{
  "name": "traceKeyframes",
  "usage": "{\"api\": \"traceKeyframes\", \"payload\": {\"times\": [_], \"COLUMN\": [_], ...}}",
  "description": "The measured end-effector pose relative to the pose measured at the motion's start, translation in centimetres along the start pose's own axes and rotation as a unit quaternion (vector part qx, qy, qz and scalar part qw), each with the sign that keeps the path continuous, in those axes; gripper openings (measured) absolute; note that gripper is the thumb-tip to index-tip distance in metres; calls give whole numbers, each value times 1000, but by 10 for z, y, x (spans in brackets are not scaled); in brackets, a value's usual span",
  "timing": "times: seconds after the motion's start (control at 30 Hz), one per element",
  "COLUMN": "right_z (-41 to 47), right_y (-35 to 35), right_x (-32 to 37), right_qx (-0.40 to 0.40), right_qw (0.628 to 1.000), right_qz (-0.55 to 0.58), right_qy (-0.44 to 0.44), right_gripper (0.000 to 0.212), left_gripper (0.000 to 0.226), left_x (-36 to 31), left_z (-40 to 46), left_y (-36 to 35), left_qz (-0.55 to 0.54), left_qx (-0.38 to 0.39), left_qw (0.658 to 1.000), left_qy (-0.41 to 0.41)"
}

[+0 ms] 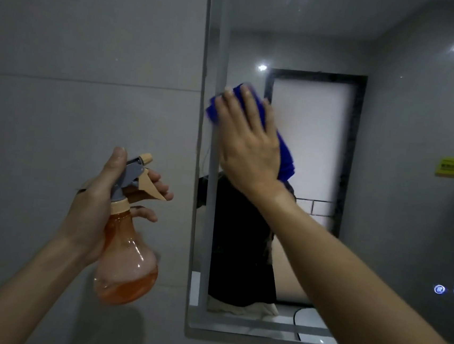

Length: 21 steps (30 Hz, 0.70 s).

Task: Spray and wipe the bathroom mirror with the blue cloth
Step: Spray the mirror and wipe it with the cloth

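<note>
The right hand [247, 137] presses the blue cloth [284, 155] flat-fingered against the mirror's [401, 188] left edge to wipe, while the left hand [98, 201] grips the sprayer [127, 245] aside, ready.

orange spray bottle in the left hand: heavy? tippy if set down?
Probably light: the spray bottle is see-through and liquid fills only its bottom. Likely stable standing, since the body is wide and low with a narrow neck. The left hand grips that neck, so the smooth plastic may slip if wet.

- Single head view, worn on person, faces forward at the wall [77, 74] and mirror [396, 216].
- Close range; mirror's left edge mid-frame.
</note>
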State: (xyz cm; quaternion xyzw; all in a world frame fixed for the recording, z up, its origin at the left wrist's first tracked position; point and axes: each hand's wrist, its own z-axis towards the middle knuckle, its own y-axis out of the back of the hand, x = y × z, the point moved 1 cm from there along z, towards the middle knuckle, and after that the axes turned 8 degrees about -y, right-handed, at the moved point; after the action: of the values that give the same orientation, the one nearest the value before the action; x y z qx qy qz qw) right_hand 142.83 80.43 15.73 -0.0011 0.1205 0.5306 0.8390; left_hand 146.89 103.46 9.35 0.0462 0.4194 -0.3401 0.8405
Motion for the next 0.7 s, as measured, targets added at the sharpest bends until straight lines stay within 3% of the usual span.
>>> {"api": "traceKeyframes", "payload": {"times": [0.13,0.3,0.47,0.7], "right_z": [-76,-121,-127,-151], "right_y": [-2,2,18,55], "right_x": [10,-17,-67,-186], "right_qx": [87,151,141,33], "right_qw": [981,960,968,991], "right_qz": [9,-1,-14,-32], "right_qy": [175,234,205,124], "right_gripper": [55,56,55,50], "left_gripper": [65,64,61,59], "left_x": [5,11,18,32], "left_z": [-10,-19,-31,-44], "left_y": [-7,-30,-63,-123], "left_qz": [6,8,8,10], "left_qx": [-6,3,34,44], "left_qw": [1000,1000,999,998], "left_qy": [13,25,34,50]}}
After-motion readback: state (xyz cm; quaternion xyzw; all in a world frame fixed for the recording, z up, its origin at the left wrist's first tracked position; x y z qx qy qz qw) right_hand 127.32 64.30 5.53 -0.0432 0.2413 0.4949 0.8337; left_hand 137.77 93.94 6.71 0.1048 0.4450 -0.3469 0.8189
